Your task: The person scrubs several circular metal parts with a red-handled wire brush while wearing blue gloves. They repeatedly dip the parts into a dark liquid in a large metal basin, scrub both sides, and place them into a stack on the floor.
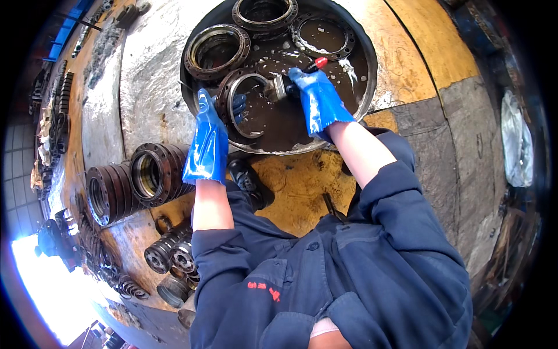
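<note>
My left hand (208, 142), in a blue rubber glove, grips the left side of a metal flange ring (228, 86). The ring stands tilted on its edge in a round basin (374, 70) of dark, murky liquid. My right hand (321, 103), gloved the same way, is closed round a brush (279, 87) with a metal ferrule and a red-tipped dark handle. Its bristles point left, at the ring's inner face. Behind lie a thick ring (200, 68), another thick ring (236, 13) and a flat drilled ring (347, 45), partly in the liquid.
Left of my knees, stacked flanged rings (164, 174) lie on their sides beside a second row (110, 195). Smaller round metal parts (165, 253) lie nearer me. Coil springs (133, 287) sit at lower left. A clear plastic bag (516, 142) lies far right.
</note>
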Available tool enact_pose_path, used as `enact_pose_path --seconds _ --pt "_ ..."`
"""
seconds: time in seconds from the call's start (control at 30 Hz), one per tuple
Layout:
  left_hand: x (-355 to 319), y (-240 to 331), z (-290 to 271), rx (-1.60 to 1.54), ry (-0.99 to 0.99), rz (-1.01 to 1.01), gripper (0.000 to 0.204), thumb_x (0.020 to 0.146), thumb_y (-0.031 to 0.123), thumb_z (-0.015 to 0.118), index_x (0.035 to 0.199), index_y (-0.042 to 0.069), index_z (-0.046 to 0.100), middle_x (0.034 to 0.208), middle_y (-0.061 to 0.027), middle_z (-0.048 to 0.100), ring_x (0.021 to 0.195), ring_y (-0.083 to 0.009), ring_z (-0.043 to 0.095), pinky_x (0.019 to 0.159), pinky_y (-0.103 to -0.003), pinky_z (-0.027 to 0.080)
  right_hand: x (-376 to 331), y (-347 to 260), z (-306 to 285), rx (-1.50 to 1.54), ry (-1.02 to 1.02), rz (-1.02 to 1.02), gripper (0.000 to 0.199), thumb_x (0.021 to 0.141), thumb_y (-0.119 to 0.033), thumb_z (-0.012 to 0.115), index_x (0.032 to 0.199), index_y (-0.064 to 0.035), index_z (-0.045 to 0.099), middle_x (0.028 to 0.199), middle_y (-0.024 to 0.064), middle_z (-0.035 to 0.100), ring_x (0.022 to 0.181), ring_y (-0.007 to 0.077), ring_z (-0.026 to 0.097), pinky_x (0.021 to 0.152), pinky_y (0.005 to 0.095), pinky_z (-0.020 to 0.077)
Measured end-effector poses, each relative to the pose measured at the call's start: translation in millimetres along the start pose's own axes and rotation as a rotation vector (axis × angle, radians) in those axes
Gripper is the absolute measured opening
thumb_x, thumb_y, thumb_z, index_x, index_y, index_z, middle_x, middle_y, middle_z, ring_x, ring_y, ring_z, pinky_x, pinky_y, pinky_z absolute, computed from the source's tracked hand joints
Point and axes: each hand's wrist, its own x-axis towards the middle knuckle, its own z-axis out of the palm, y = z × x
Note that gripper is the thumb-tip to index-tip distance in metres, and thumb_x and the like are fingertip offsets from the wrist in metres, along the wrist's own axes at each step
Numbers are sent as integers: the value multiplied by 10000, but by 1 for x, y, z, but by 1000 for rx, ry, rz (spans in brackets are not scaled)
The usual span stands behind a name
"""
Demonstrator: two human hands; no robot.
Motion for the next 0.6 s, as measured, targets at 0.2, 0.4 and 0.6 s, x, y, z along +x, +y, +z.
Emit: enact_pose_path --seconds 0.2,0.4,0.6 --pt "-15 5 -4 127 -34 98 429 1106 285 584 1377 -45 635 1253 -150 739 1174 -273 705 1004 -387 566 -11 -27 0 208 -31 -111 164 980 -98 696 1107 -11 755 917 57 753 848 119 699 783 286 590" --pt "-28 10 -6 535 -99 378 432 1105 292 588 1373 -43 638 1246 -151 741 1168 -271 709 1001 -389 568 -20 -72 27 580 -178 -298 177 977 -81 689 1123 2 743 912 60 738 835 125 691 770 283 587" --pt "-16 13 2 860 -98 680 435 1104 299 592 1370 -42 641 1238 -153 743 1162 -269 712 998 -390 569 -86 -82 39 477 -311 -410 232 982 -72 704 1197 12 728 916 59 716 804 142 674 748 272 581"
